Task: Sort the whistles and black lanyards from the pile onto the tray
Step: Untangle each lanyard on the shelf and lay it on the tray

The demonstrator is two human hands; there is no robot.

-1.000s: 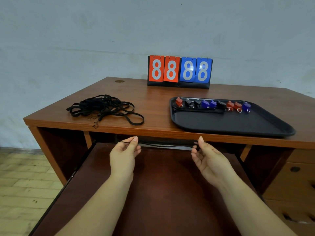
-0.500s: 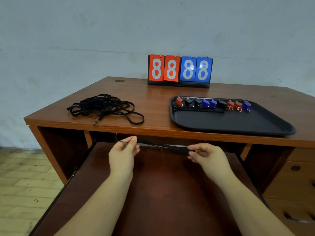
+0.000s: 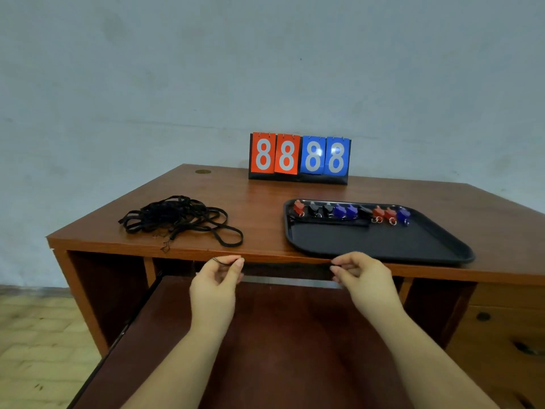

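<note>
The table is reddish-brown wood grain. The tray is black. The whistles on it are red, black and blue, with silver rings. The lanyards are black. The scoreboard shows two red and two blue cards with white 8s. The wall is pale grey-blue.

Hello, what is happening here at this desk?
A person is sorting whistles and lanyards. Both hands, left hand and right hand, pinch the ends of one black lanyard, stretched in front of the desk edge. On the black tray, a row of whistles lies along the far side. A tangled pile of lanyards waits on the desk's left.
</note>
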